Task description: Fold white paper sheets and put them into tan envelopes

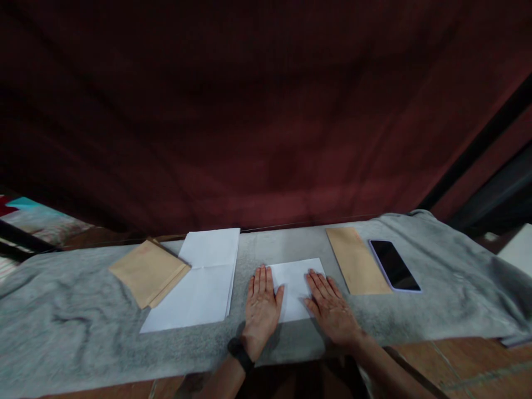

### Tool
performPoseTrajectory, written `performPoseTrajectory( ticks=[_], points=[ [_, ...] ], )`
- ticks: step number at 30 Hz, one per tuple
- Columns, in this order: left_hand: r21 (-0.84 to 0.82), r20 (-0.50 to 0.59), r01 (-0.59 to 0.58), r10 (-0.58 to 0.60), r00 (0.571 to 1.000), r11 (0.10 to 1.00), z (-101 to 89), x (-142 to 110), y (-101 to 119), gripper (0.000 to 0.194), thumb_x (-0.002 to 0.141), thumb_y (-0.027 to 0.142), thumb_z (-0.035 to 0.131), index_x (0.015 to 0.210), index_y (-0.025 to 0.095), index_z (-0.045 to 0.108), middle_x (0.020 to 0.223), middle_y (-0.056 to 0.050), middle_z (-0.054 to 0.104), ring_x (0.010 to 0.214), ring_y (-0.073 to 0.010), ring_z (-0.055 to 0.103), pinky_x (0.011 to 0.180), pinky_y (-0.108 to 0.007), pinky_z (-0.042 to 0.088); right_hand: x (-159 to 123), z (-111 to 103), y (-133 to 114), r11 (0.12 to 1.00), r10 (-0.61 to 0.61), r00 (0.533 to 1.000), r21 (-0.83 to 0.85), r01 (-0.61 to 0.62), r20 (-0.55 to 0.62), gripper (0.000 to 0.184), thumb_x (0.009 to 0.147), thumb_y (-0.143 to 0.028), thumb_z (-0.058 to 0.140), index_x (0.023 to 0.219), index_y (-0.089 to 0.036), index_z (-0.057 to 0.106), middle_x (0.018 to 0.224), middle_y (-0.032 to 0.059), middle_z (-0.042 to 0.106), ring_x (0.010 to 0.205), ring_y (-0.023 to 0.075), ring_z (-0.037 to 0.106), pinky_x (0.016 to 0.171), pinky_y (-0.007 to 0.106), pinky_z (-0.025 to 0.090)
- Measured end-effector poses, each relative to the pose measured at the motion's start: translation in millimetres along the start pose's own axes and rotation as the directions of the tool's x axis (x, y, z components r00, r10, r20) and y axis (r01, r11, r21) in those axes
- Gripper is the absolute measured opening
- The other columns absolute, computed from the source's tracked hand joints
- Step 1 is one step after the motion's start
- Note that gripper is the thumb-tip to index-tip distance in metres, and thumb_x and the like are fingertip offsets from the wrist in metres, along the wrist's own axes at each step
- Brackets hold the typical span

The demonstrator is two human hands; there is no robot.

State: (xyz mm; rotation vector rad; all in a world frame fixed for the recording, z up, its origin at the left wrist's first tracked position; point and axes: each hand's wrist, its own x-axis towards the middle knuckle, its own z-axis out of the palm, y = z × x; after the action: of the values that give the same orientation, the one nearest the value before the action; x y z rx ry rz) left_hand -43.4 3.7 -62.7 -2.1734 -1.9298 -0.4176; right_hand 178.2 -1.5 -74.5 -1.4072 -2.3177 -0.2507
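White sheet (293, 291) lay on grey cloth (83, 346), side edges partly hidden under left hand (262, 306) and right hand (333, 314), both spread flat, gripping nothing; brown papers (145, 271) covered part of paper stack (214, 285); pale object (518, 250) cut off far right

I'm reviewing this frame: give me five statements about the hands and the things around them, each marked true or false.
1. The left hand and right hand both touch the small white sheet. True.
2. The phone lies left of both hands. False: it lies to their right.
3. A black wristband is on the left wrist. True.
4. The cloth under the papers is red. False: it is grey.
5. The larger white sheets lie right of the phone. False: they lie left of the hands.
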Motion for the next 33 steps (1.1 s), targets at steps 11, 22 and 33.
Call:
performPoseTrajectory(
  ticks=[11,22,33],
  points=[
    [-0.118,0.138,0.026,-0.01,0.99,0.993,-15.4,34,-8,0.05,0.103,0.025,0.032,0.15,0.013,0.044,0.154,-0.013,0.048,0.144,-0.0266,0.042,0.12,-0.047,0.03,-6,4,26,0.995,0.1,0.993,0.021,-0.101,0.059,0.059,0.104,-0.051,0.035,0.156,-0.022,0.036,0.161,0.0102,0.038,0.147,0.0265,0.037,0.12,0.05,0.031],
    [-0.204,0.266,0.163,-0.106,0.958,0.965,-41.1,46,-8,0.033,0.095,0.019,0.05,0.124,0.016,0.066,0.122,-0.016,0.066,0.116,-0.0313,0.058,0.101,-0.045,0.039,-1,1,38,0.996,0.082,0.995,0.021,-0.083,0.055,0.056,0.103,-0.045,0.039,0.154,-0.02,0.04,0.16,0.0098,0.039,0.147,0.0265,0.037,0.12,0.049,0.031],
    [-0.347,0.49,0.355,-0.155,0.858,0.868,-51.8,39,-16,0.005,0.087,0.022,0.064,0.092,0.02,0.063,0.089,-0.004,0.068,0.085,-0.0198,0.064,0.074,-0.028,0.04,9,8,42,0.996,0.079,0.997,0.042,-0.079,-0.005,0.061,0.101,-0.029,0.041,0.159,-0.021,0.027,0.16,0.0111,0.039,0.146,0.0276,0.038,0.119,0.051,0.03]
  ],
)
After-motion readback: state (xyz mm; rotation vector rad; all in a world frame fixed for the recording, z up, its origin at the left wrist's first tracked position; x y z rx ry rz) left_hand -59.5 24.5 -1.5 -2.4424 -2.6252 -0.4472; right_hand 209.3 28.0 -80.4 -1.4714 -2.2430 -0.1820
